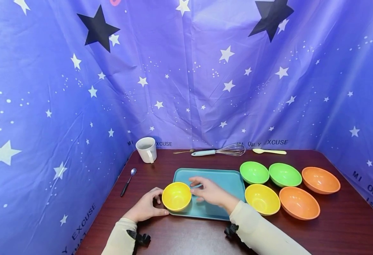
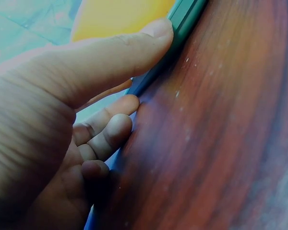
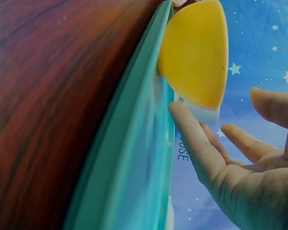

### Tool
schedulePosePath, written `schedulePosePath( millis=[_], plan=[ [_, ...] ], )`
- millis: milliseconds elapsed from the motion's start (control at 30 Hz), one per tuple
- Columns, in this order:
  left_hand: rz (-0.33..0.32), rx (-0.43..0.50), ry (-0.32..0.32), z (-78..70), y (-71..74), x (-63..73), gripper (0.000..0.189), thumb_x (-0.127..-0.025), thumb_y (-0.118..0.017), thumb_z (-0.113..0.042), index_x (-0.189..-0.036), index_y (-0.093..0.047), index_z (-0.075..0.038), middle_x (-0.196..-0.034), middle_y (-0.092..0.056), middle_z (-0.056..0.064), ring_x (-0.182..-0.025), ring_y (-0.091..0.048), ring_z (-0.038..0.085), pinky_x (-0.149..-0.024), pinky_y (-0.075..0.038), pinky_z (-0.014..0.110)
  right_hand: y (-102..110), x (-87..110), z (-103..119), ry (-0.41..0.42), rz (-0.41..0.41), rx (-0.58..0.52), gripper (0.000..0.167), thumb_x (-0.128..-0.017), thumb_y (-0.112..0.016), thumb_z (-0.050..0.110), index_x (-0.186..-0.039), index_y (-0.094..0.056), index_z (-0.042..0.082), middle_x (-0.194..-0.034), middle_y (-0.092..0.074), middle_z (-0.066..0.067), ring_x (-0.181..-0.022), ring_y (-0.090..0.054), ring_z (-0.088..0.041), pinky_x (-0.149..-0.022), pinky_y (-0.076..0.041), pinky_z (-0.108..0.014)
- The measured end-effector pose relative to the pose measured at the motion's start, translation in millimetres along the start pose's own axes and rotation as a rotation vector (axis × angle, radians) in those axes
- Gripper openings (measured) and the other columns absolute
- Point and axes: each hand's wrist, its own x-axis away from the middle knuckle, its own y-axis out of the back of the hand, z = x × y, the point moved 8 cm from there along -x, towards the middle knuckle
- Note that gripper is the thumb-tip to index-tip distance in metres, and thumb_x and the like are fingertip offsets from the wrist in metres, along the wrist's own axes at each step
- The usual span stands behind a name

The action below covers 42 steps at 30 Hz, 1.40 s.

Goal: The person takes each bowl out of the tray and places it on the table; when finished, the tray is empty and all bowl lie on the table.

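Observation:
A yellow bowl (image 1: 176,196) stands upright on the front-left corner of a teal tray (image 1: 224,180) on a dark wooden table (image 1: 186,237). My left hand (image 1: 148,206) cups that tray corner. In the left wrist view the left hand (image 2: 146,67) has its thumb along the tray's rim (image 2: 182,19), its curled fingers against the tray's lower edge, and the yellow bowl (image 2: 120,17) just beyond. My right hand (image 1: 202,189) hovers over the tray with fingers spread, just right of the bowl. In the right wrist view the right hand (image 3: 218,103) is open beside the bowl (image 3: 194,52) and the tray (image 3: 134,143).
To the tray's right sit two green bowls (image 1: 254,172), a second yellow bowl (image 1: 262,199) and two orange bowls (image 1: 299,203). A white mug (image 1: 146,149), a whisk (image 1: 220,151) and a pale spoon (image 1: 269,151) lie at the back. A black-handled spoon (image 1: 128,181) lies left. Starry blue cloth walls three sides.

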Motion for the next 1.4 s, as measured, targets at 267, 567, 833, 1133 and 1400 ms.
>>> schedulePosePath(
  millis=[267,567,833,1133,1400],
  plan=[
    [0.000,-0.001,0.003,-0.1,-0.1,-0.7,0.061,-0.075,-0.096,-0.041,-0.126,-0.065,-0.029,-0.105,-0.057,-0.008,-0.092,-0.057,0.015,-0.079,-0.051,0.028,-8.4,-8.6,-10.5,-0.042,0.023,-0.070,0.051,-0.108,-0.059,0.012,-0.153,-0.045,-0.005,-0.139,-0.052,-0.023,-0.116,-0.063,-0.031,-0.081,-0.061,-0.048],
    [0.004,-0.004,0.001,3.3,-0.7,-2.9,0.060,-0.076,-0.095,-0.041,-0.127,-0.065,-0.031,-0.106,-0.058,-0.008,-0.092,-0.057,0.016,-0.079,-0.051,0.028,-11.0,-14.6,-19.1,-0.064,0.017,-0.133,0.045,-0.108,-0.057,0.010,-0.149,-0.049,-0.005,-0.128,-0.054,-0.019,-0.108,-0.061,-0.027,-0.075,-0.062,-0.046],
    [0.002,-0.007,-0.002,4.0,-1.4,-2.6,0.059,-0.075,-0.096,-0.040,-0.125,-0.065,-0.032,-0.105,-0.058,-0.008,-0.092,-0.057,0.016,-0.079,-0.051,0.028,-15.1,-17.0,-21.4,-0.086,0.025,-0.168,0.043,-0.109,-0.056,0.012,-0.149,-0.050,-0.003,-0.129,-0.055,-0.019,-0.107,-0.063,-0.028,-0.074,-0.062,-0.046],
    [0.000,-0.006,0.002,4.3,-1.2,-2.2,0.058,-0.076,-0.096,-0.040,-0.124,-0.065,-0.033,-0.104,-0.058,-0.008,-0.092,-0.056,0.016,-0.079,-0.051,0.028,-20.4,-18.6,-23.2,-0.102,0.037,-0.209,0.044,-0.110,-0.054,0.013,-0.150,-0.049,-0.003,-0.140,-0.053,-0.023,-0.106,-0.067,-0.028,-0.074,-0.062,-0.047],
    [0.001,-0.003,0.007,2.3,-0.2,-1.1,0.059,-0.076,-0.095,-0.041,-0.126,-0.065,-0.030,-0.105,-0.058,-0.009,-0.092,-0.056,0.015,-0.079,-0.051,0.028,-20.7,-20.4,-23.0,-0.093,0.020,-0.224,0.040,-0.109,-0.052,0.007,-0.148,-0.051,-0.004,-0.133,-0.056,-0.021,-0.105,-0.067,-0.029,-0.076,-0.062,-0.047]
  ],
)
